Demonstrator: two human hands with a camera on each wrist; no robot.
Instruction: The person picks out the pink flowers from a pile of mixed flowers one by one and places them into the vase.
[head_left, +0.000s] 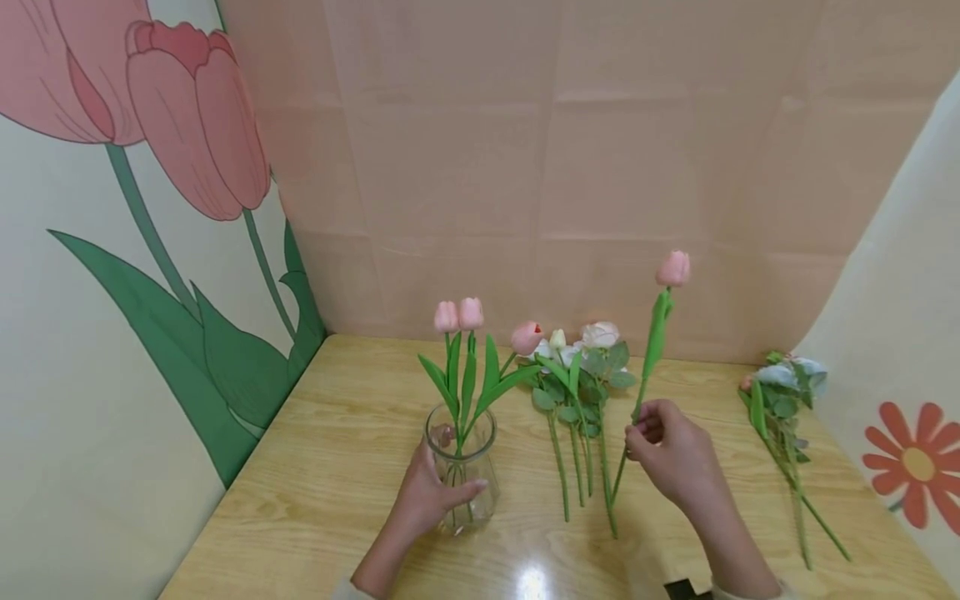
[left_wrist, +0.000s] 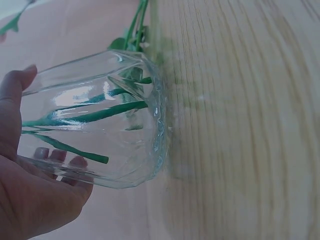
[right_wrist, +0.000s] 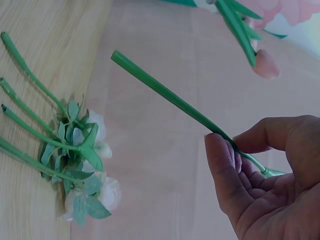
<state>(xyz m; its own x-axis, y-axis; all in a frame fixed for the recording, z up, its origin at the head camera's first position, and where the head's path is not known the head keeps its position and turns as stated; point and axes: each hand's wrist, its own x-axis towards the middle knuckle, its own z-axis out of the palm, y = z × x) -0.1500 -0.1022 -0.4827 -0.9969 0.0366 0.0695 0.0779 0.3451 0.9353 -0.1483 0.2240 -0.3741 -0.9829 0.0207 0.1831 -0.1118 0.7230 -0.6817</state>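
A clear glass vase stands on the table with several pink tulips in it; one of them leans right. My left hand grips the vase from its left side, thumb across the front. In the left wrist view the green stem ends show through the glass vase. My right hand pinches a single pink tulip by its stem, held upright above the table. From the right wrist view, the bare lower stem sticks out past the fingertips of the right hand.
White and pale flowers with green leaves lie between vase and right hand, stems toward me. Another small bunch lies at the table's right. A brown-pink backdrop rises behind the wooden table. A small black object shows at the bottom.
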